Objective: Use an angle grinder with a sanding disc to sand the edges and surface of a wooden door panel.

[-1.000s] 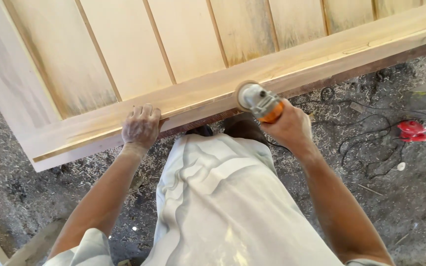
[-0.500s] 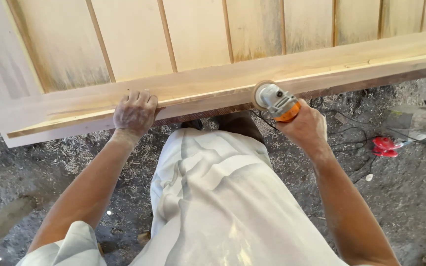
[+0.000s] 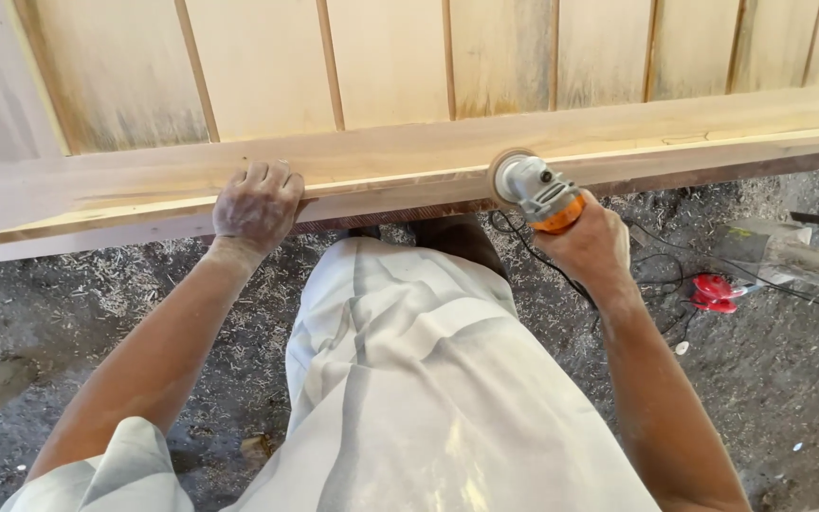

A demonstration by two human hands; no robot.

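Spanning the whole top of the view, the pale wooden panel door (image 3: 409,85) lies flat with its near rail (image 3: 618,142) showing a smooth, light face, while a darker streak near its left end looks, by my judgement, not yet worked. The left hand (image 3: 258,204) lies clenched over that rail's edge, steadying it. Smaller, the grey-and-orange angle grinder (image 3: 531,190) sits gripped in the right hand (image 3: 588,246), its disc against the rail edge about midway along, above the shavings-strewn floor (image 3: 789,379).

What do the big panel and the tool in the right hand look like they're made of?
Panel: bare, unfinished wood, going by its pale grain and board seams. Grinder in the right hand: head looks like dull grey cast metal, body orange, probably plastic.
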